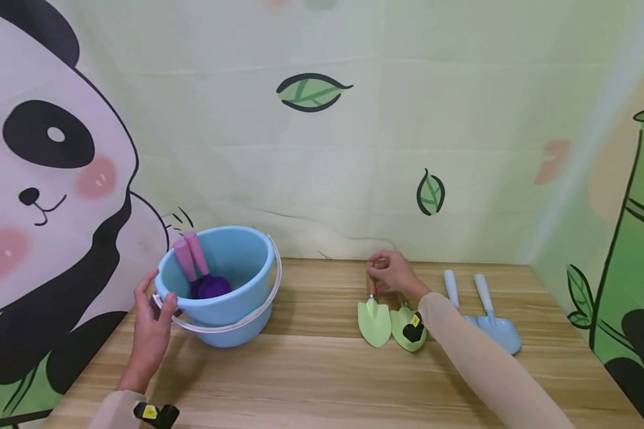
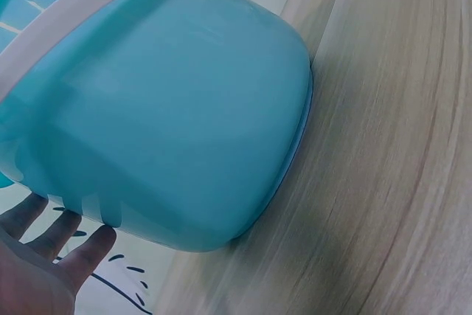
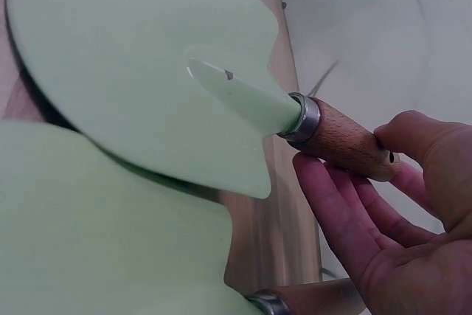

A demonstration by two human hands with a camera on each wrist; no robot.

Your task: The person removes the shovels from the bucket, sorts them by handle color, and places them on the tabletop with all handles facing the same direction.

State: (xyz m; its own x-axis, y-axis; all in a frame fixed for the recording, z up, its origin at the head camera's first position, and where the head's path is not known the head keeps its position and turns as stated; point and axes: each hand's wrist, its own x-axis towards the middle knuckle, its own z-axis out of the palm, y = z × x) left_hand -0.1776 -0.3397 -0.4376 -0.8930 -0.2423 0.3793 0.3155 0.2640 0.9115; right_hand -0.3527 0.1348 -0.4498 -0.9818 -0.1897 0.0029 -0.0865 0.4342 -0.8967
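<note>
A light blue bucket [image 1: 220, 316] with a white handle stands at the left of the table. My left hand [image 1: 150, 328] holds its left side, thumb at the rim and fingers against the outer wall. Inside the bucket lean two tools with pink handles and purple heads [image 1: 214, 287]. To the right, my right hand [image 1: 399, 274] pinches the short wooden handle of a pale green trowel [image 3: 147, 49] between thumb and fingers. A second green trowel [image 3: 110, 226] lies beside it, its blade partly behind the wrist camera in the head view.
Two blue garden tools lie farther right, one a trowel [image 1: 496, 330], the other showing a pale blue handle [image 1: 451, 286] and partly covered by my right sleeve. A printed cloth backdrop [image 1: 354, 179] rises along the back edge of the wooden table [image 1: 311, 381].
</note>
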